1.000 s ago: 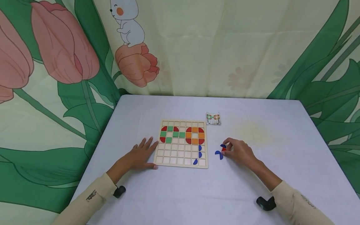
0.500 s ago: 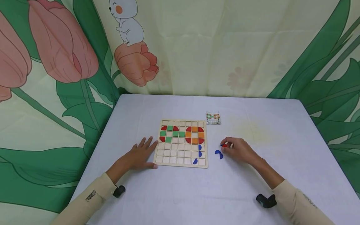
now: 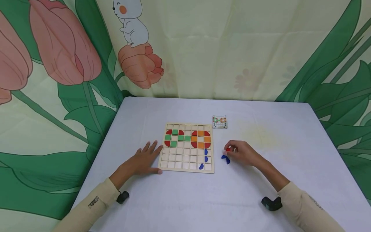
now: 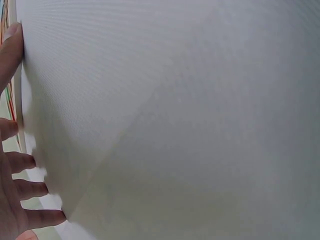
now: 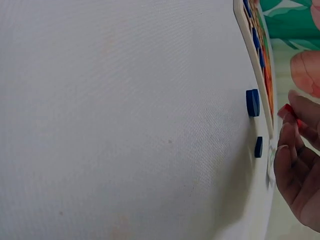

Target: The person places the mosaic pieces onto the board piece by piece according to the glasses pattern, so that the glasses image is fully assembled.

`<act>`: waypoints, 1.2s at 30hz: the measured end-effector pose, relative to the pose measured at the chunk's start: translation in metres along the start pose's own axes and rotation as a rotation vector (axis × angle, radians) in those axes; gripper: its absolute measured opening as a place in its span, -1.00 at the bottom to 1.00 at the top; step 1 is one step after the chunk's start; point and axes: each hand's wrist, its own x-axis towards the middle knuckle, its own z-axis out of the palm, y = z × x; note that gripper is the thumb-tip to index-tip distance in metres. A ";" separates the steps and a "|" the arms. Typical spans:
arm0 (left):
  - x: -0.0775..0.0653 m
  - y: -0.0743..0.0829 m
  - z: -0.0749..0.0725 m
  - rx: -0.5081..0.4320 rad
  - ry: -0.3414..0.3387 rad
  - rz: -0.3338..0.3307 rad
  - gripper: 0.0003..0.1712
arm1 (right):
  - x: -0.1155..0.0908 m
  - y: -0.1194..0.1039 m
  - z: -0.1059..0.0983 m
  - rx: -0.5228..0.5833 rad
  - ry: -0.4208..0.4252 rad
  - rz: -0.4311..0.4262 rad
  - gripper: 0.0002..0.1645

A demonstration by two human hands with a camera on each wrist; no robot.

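My right hand (image 3: 242, 154) pinches a small red piece (image 3: 228, 149) between thumb and fingertips, just right of the wooden grid board (image 3: 182, 158). In the right wrist view, the red piece (image 5: 286, 109) is held above the table. Close below that hand lie loose blue half-round pieces (image 3: 224, 157). Fingers spread, my left hand (image 3: 144, 160) rests at the board's left edge, its fingertips and thumb touching or very near it. Red, green and orange pieces form two rings in the upper cells, joined by green squares (image 3: 184, 138). Several blue half-rounds (image 3: 206, 159) sit in lower right cells.
A small pattern card (image 3: 219, 122) with a coloured grid lies beyond the board's upper right corner. White cloth (image 3: 185, 199) covers the table. A printed curtain (image 3: 203, 48) hangs behind the table's far edge.
My right hand has picked up the red piece from among the blue ones and shifted slightly left towards the board. The left hand stays in place.
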 end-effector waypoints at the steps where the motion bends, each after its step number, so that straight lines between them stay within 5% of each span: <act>1: 0.000 0.000 0.001 0.003 0.002 -0.001 0.28 | 0.000 -0.001 0.000 0.005 -0.004 -0.004 -0.82; 25: -0.001 0.003 -0.006 0.006 -0.015 -0.005 0.27 | 0.024 -0.017 0.009 0.208 -0.116 -0.045 -0.66; 36: 0.001 0.001 -0.003 0.005 -0.031 -0.020 0.30 | 0.047 -0.040 0.030 0.263 -0.127 -0.083 -0.72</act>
